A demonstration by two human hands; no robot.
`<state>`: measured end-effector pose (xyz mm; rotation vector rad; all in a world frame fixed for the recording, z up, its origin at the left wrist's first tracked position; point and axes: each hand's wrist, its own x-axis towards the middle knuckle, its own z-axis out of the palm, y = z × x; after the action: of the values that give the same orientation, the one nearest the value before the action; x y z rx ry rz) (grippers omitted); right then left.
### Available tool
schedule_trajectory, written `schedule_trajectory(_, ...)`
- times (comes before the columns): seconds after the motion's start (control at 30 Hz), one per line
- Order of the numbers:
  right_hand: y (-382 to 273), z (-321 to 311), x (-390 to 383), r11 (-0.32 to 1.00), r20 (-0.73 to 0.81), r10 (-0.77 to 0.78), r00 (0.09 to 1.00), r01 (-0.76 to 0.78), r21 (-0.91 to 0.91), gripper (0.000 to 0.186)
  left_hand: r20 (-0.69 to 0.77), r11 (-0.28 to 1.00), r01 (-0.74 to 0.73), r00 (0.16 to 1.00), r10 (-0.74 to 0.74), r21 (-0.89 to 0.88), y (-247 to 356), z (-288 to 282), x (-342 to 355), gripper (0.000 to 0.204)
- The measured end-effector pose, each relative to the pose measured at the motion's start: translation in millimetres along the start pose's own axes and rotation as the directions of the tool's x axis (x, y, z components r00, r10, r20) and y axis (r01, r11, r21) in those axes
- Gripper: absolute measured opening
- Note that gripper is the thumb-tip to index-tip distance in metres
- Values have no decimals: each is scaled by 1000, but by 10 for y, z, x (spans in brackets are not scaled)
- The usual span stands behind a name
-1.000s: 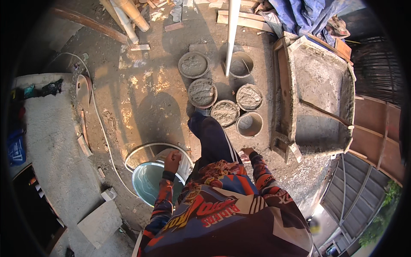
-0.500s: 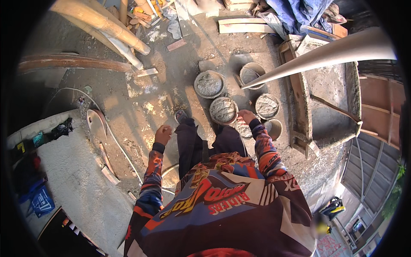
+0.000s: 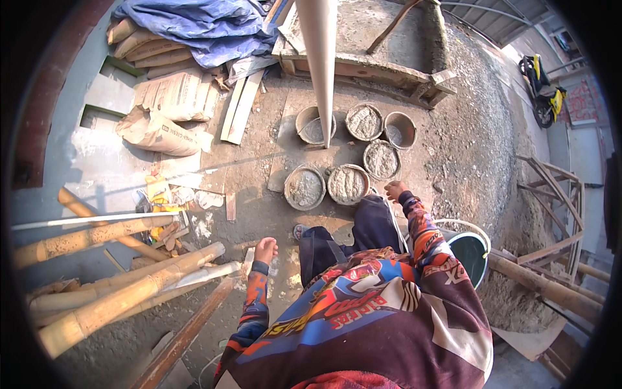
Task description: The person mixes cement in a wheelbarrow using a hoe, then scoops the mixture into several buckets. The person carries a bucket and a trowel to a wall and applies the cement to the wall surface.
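My right hand (image 3: 394,190) hangs by my right thigh with its fingers partly spread and nothing visible in it. Just beyond it stands a round bucket (image 3: 400,167) filled with wet grey mortar. My left hand (image 3: 266,250) is held out beside my left leg, its fingers curled in and no object showing. In front of my feet, a second mortar bucket (image 3: 329,188) touches another filled bucket (image 3: 287,188) on its left. Farther off are a third filled bucket (image 3: 348,129), an open bucket (image 3: 403,133) and a bucket (image 3: 302,133) partly behind a pole.
A pale upright pole (image 3: 317,71) stands before a wooden mixing trough (image 3: 369,84). Paper sacks (image 3: 175,94) under a blue tarp (image 3: 201,26) lie far left. Bamboo poles (image 3: 129,285) crowd the left. A green bucket (image 3: 476,256) sits at my right beside gravel (image 3: 473,155).
My view has turned to the right, so the buckets and trough appear farther left. The right hand has come away from the bucket's rim. The left hand still hangs at my side.
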<state>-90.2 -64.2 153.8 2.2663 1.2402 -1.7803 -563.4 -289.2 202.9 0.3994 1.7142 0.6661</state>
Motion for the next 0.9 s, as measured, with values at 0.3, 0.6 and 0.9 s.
schedule_trajectory(0.3,213,-813,628,965,-87,135,987,-110,240,32,126,987,-17,992,-3,159,862,746,357,20)
schedule_trajectory(0.6,-171,-896,4255,976,-159,-174,972,149,-156,46,-93,866,298,954,-285,403,-126,1608,39,25)
schedule_trajectory(0.9,-851,-1031,6766,702,-432,-564,704,132,-700,62,-315,783,578,805,-502,229,-323,2835,976,29)
